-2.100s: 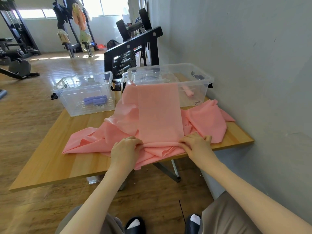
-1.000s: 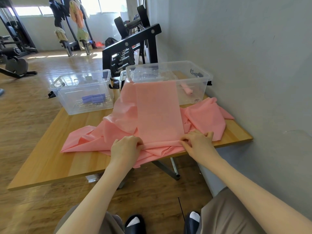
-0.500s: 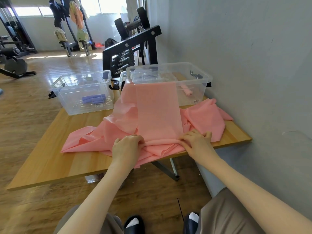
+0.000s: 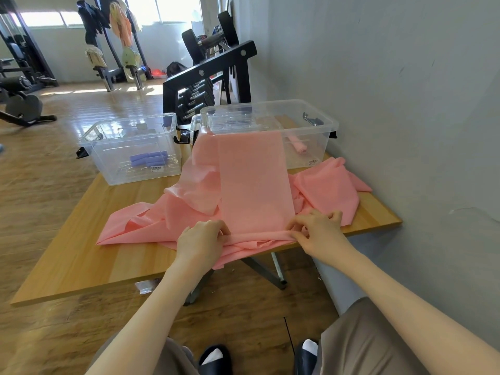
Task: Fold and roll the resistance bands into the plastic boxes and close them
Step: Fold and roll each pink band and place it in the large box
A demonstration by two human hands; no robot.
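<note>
Pinched between curled fingers of the left hand (image 4: 201, 240) and the right hand (image 4: 318, 230) is the near end of a pink resistance band (image 4: 254, 182), where a narrow first turn of a roll seems to be started at the table (image 4: 81, 255) edge. From there a smoothed strip is laid up to the rim of the right plastic box (image 4: 322, 147); the remainder is heaped loosely to both sides on the tabletop. Purple rolls (image 4: 148, 159) are seen inside the left plastic box (image 4: 108, 169), and a small pink roll (image 4: 297, 146) inside the right one. Both boxes are judged lidless, so most rolling, stowing and closing is left.
</note>
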